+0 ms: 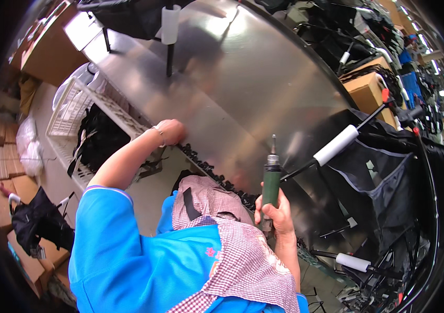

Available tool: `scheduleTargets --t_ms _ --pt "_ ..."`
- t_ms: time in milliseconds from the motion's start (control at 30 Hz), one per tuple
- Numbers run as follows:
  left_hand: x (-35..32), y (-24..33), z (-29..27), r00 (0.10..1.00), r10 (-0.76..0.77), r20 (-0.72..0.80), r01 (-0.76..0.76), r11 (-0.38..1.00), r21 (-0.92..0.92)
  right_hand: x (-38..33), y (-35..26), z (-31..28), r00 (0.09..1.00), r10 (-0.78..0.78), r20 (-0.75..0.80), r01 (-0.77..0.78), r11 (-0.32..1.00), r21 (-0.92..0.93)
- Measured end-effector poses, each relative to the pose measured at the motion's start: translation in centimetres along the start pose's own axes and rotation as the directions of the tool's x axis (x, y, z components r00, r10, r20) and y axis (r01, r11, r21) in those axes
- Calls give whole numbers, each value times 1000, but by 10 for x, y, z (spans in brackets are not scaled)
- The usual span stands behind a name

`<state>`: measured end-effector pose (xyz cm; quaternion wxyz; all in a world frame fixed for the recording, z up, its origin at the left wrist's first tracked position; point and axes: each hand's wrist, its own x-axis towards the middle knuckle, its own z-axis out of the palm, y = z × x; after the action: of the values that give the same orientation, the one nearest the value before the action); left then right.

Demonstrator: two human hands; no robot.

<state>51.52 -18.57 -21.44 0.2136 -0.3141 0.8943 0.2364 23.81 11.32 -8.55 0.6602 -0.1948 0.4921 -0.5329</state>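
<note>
My right hand (279, 211) is wrapped round a dark green electric screwdriver (271, 183), held upright with its metal bit pointing away from me. My left hand (172, 132) is over the near edge of the shiny metal table (263, 78), with its fingers curled inward. Whatever those fingers may hold is hidden and slightly blurred. Just beside that hand, a row of small black parts (206, 168) lies along the table's edge.
A white plastic basket (70, 107) with black fabric stands left of the table. At right lies a black folded frame with fabric and a white foam grip (336, 145). Another black fabric piece with a white-sleeved leg (170, 26) is at the far edge. Cardboard boxes (49, 47) stand far left.
</note>
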Motion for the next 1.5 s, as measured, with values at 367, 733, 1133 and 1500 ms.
scheduleTargets --t_ms 367,733,1133,1500 --pt "1 123 -81 928 314 -198 -105 -288 -952 -5 -19 39 998 -61 -3 51 856 -514" --pt "19 155 -110 753 609 -249 -130 -233 -964 -34 -17 28 1000 4 23 1 976 -216" --pt "46 194 -157 665 736 -126 -360 168 -918 -52 -24 15 975 -37 218 -67 891 450" --pt "106 265 -176 601 778 180 -258 402 -878 -52 -2 11 847 -324 -421 143 902 -408"
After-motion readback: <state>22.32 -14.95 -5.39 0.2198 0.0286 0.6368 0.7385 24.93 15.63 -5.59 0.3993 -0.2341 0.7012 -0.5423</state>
